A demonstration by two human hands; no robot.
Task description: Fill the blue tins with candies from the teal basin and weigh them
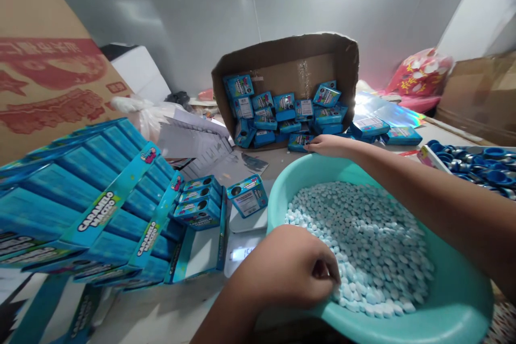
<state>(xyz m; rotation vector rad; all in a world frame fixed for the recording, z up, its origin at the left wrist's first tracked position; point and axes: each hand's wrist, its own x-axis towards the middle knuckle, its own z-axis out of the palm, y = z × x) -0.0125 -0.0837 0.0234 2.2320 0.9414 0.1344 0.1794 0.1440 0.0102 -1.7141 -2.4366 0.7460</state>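
My left hand [296,266] is curled closed at the near left rim of a turquoise basin [455,306], close to the pale blue candies [363,236] inside. What its fingers hold, if anything, is hidden. Reaching across the basin, my right hand [330,145] has its fingertips closed at the right end of a small blue candy box [299,143] beyond the far rim. Left of the basin, another blue box [248,197] rests tilted on a digital scale [237,254], whose lit display is partly covered by my left arm.
Behind the basin, an open carton [282,56] lies on its side with several small blue boxes. Large blue display boxes [100,209] stand at left beside a printed carton [44,59]. A tray of blue-and-silver round pieces [475,164] sits at right, near a red bag [423,75].
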